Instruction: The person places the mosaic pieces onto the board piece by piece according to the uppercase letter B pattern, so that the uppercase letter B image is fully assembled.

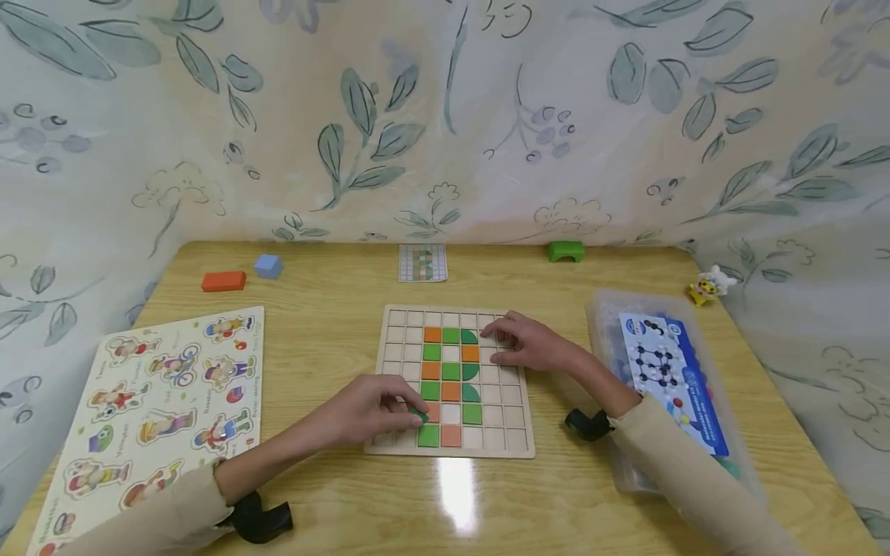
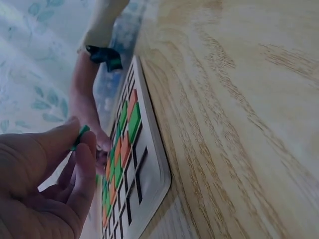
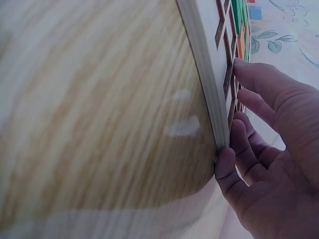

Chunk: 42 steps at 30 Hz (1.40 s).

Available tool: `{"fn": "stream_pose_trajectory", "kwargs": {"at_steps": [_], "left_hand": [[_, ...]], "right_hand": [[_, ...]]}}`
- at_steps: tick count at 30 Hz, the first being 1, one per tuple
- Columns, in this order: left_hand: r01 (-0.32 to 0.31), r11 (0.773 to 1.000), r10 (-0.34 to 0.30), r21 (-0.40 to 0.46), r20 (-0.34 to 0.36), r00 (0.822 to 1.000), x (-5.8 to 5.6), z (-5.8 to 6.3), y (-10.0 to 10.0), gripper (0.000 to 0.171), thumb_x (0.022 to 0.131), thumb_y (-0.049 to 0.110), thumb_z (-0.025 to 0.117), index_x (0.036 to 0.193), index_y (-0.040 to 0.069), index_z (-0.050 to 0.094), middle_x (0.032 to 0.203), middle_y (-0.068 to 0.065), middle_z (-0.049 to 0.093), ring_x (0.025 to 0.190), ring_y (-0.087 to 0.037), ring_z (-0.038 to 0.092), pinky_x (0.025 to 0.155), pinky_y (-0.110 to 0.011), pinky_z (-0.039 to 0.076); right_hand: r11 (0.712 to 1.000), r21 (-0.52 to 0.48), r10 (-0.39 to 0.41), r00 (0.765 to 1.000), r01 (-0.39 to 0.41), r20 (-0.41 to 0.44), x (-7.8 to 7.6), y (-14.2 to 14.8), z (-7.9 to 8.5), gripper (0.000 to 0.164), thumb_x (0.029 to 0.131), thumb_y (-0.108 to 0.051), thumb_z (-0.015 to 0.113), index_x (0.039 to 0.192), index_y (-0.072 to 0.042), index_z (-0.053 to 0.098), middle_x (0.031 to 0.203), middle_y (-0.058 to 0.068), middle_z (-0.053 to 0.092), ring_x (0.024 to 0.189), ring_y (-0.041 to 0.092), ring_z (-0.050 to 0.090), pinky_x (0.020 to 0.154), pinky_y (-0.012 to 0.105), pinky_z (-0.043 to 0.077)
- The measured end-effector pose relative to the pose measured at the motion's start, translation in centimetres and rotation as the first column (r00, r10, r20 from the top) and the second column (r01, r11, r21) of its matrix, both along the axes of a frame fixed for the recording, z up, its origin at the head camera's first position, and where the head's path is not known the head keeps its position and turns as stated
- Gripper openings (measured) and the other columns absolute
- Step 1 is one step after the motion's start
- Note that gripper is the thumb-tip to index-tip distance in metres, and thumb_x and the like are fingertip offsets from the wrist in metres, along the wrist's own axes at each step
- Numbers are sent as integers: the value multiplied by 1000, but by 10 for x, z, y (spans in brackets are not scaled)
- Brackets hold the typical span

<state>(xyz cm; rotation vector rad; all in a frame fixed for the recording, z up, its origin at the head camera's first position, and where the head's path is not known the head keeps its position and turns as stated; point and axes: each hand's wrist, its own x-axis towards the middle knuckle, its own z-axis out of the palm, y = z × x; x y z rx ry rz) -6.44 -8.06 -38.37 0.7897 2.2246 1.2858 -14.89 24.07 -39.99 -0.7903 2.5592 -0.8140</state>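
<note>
A wooden grid board [image 1: 513,439] lies at the middle of the table, some of its cells filled with square orange [image 1: 450,391] and green tiles [image 1: 427,436], plus dark green pieces with a rounded side [image 1: 470,393]. My left hand [image 1: 368,411] is over the board's lower left and pinches a small green tile [image 2: 80,137] between thumb and finger; its full shape is hidden. On the board's upper right rests my right hand [image 1: 531,344], its fingers loosely bent and holding nothing. In the right wrist view, one fingertip [image 3: 227,162] touches the board's edge.
A patterned card [image 1: 422,264] lies behind the board. Sports picture board [image 1: 167,409] is at left, a clear plastic box [image 1: 601,324] at right. Toward the back are a red block [image 1: 223,281], blue block [image 1: 268,266], green arch block [image 1: 566,251] and small figurine [image 1: 711,286].
</note>
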Motion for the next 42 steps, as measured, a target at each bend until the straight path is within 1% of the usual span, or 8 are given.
{"fn": "stream_pose_trajectory", "kwargs": {"at_steps": [8,13,17,21,25,28,36,42], "left_hand": [[34,999,-33,-33,30,999,2,0,5,22,83,13,76,104,8,74,90,-2,67,72,-1,56,67,-19,51],[31,990,-45,-136,-98,994,2,-1,1,22,80,15,79,99,4,75,82,2,67,69,1,55,62,-17,50],[25,974,-79,-226,-229,970,0,-2,-3,22,80,18,79,97,5,75,80,4,67,67,3,52,61,-16,48],[19,953,-114,-303,-297,948,0,-2,-6,21,80,22,79,96,7,74,80,6,64,66,0,50,60,-15,45],[0,924,-165,-384,-398,902,1,0,-6,24,79,26,80,94,10,74,84,4,62,69,-3,47,63,-17,42],[-6,911,-187,-412,-427,885,1,1,-6,23,79,25,80,94,9,74,87,3,61,70,-4,45,63,-18,41],[-2,940,-105,-340,-295,950,3,5,7,14,86,12,71,98,6,71,92,-1,56,72,-6,46,62,-16,42],[80,949,-181,-306,-317,931,7,12,40,12,89,12,67,100,8,72,99,-2,57,76,-7,49,66,-15,43]], "right_hand": [[1000,-11,7,1000,-7,-10,1,-1,3,37,90,-21,70,124,-9,61,100,7,51,88,17,47,79,33,43],[1000,-10,18,1000,-18,-9,2,-2,3,38,90,-22,70,124,-9,61,101,7,52,88,17,47,79,33,44],[1000,5,13,1000,-13,-20,0,-1,1,37,90,-23,70,124,-10,61,100,7,52,88,16,47,78,32,43],[1000,9,10,1000,-10,-15,-2,-1,-1,37,90,-24,70,123,-11,61,100,7,52,88,16,47,78,32,43],[1000,4,8,1000,-8,-4,-1,-1,-1,37,90,-24,70,123,-10,62,100,7,52,88,16,47,78,32,43],[1000,-3,5,1000,-5,-2,-1,-1,-2,37,90,-23,70,124,-11,62,100,6,52,88,16,47,78,31,43],[1000,5,7,1000,-7,-6,-1,-1,-4,38,89,-22,71,124,-11,62,99,5,52,87,16,48,79,31,44],[1000,-2,5,1000,-5,3,-3,0,-4,39,90,-22,70,126,-12,61,102,5,53,89,16,49,81,33,45]]}}
